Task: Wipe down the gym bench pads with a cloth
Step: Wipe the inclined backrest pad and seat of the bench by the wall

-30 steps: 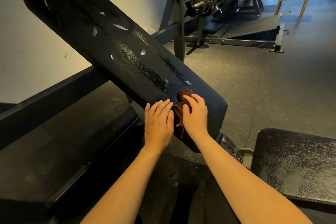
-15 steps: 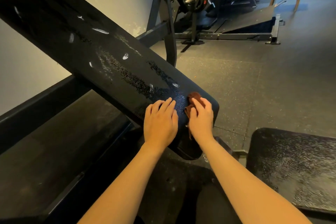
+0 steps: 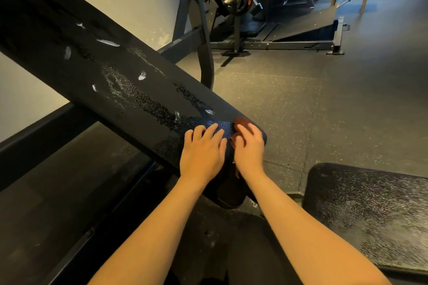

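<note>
Head view: I see left hand [image 3: 201,155] flat on lower end of inclined bench pad [image 3: 115,81], fingers apart. Right hand [image 3: 249,150] presses brown cloth [image 3: 240,121] there, fingers spread, now nearer pad's right edge than a second ago. Droplets higher up unwiped; seat pad [image 3: 370,203] too.

Slanted black bench pad [image 3: 69,41], wet. Brown cloth [image 3: 240,121] on low end under right hand [image 3: 249,154]. Left hand [image 3: 201,154] flat beside.
</note>
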Demonstrator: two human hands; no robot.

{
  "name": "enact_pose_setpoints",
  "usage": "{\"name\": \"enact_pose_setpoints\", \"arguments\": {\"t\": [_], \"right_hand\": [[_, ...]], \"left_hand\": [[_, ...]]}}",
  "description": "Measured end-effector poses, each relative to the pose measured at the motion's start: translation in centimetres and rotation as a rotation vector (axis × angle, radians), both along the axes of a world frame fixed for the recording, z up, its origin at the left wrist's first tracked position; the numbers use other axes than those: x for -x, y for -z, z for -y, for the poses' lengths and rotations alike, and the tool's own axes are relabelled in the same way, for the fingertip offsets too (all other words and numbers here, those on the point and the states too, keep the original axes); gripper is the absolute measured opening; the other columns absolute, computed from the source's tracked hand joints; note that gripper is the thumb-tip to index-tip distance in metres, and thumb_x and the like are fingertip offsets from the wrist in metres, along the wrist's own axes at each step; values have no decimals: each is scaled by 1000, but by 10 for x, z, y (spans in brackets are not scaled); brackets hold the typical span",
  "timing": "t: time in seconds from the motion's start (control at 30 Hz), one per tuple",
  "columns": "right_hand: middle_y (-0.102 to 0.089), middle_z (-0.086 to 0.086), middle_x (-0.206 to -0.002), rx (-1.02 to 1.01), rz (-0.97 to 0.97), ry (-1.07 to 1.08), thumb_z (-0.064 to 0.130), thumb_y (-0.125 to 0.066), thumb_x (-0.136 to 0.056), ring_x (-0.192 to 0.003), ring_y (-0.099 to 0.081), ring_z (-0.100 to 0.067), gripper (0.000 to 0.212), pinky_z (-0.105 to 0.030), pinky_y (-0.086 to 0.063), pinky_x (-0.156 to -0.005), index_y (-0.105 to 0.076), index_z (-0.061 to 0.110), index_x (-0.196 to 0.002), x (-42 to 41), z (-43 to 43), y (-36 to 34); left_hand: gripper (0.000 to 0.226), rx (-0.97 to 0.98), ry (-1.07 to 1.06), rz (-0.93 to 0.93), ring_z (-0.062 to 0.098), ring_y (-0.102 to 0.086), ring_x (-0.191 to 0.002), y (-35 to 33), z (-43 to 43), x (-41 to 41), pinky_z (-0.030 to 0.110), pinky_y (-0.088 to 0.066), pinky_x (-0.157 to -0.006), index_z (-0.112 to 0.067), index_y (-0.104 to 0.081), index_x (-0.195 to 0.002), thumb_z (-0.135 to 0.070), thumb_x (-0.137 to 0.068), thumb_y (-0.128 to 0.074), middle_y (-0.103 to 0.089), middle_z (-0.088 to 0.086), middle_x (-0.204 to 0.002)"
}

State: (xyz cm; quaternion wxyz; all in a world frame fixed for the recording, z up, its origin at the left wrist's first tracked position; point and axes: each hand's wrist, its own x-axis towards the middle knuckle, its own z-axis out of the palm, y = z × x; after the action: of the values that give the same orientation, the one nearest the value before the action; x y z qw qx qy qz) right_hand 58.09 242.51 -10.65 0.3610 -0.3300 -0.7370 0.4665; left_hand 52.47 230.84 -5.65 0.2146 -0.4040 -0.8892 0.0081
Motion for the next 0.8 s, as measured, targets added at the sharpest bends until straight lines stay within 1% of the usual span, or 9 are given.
{"name": "enact_pose_setpoints", "arguments": {"t": [0.1,0.2,0.37,0.43,0.5,0.57,0.67,0.73,0.8], "right_hand": [[-37,2,-156,-126,-22,-203,18,-50,-105,-145,-28,-13,37,-30,-21,-120,-58,23,-140,7,6,-6],[-35,1,-157,-111,22,-136,17,-46,-106,-146,-28,-16,37,-33,-26,-120,-57,22,-141,2,-10,3],[-34,0,-152,265,-71,137,8,-40,-106,-135,-42,-17,37,-23,-37,-105,-55,15,-139,-14,-44,18],[-31,-2,-154,275,-56,139,8,-40,-106,-137,-41,-21,36,-33,-40,-112,-55,15,-138,-8,-45,16],[-28,-3,-156,206,1,81,8,-40,-105,-143,-29,-23,38,-41,-35,-117,-56,18,-138,4,-45,8],[-28,-1,-158,84,51,-37,10,-42,-105,-146,-23,-20,39,-37,-28,-120,-57,22,-140,14,-45,-3],[-34,1,-156,-48,51,-138,13,-45,-105,-144,-28,-18,39,-37,-29,-120,-57,23,-141,16,-50,-4],[-35,1,-155,6,-2,-81,11,-44,-105,-143,-31,-18,39,-38,-32,-119,-58,22,-140,8,-51,7],[-32,0,-156,146,-15,30,11,-41,-106,-143,-30,-21,39,-41,-34,-118,-58,21,-139,1,-52,17]], "left_hand": [[44,-38,-32,61,22,-42,-130,-3,-7,2,43,-29,-103,-29,-57,-139,-42,-107,-29,-51,-9,-148],[45,-39,8,126,22,-41,-129,-3,-29,3,44,-27,-103,-29,-55,-141,-41,-107,-29,-50,-9,-148],[44,41,72,50,26,-46,-124,9,-50,3,46,-33,-100,-25,-53,-142,-41,-107,-33,-52,-5,-147],[45,26,73,8,26,-48,-121,12,-49,3,46,-34,-98,-24,-53,-143,-41,-106,-33,-54,-4,-146],[47,8,63,-14,25,-49,-120,13,-51,4,45,-34,-98,-23,-53,-143,-41,-106,-31,-54,-4,-146],[47,-9,48,-16,24,-49,-121,13,-52,4,44,-33,-97,-23,-53,-143,-40,-106,-29,-54,-5,-146],[46,-18,49,-16,23,-49,-121,12,-51,3,44,-34,-98,-23,-53,-144,-39,-106,-31,-54,-5,-146],[46,-25,51,-16,23,-50,-121,12,-50,2,44,-34,-98,-22,-53,-144,-39,-106,-33,-55,-5,-145],[47,-35,45,-4,23,-50,-120,12,-51,2,44,-34,-98,-23,-54,-144,-40,-105,-34,-56,-5,-145]]}}
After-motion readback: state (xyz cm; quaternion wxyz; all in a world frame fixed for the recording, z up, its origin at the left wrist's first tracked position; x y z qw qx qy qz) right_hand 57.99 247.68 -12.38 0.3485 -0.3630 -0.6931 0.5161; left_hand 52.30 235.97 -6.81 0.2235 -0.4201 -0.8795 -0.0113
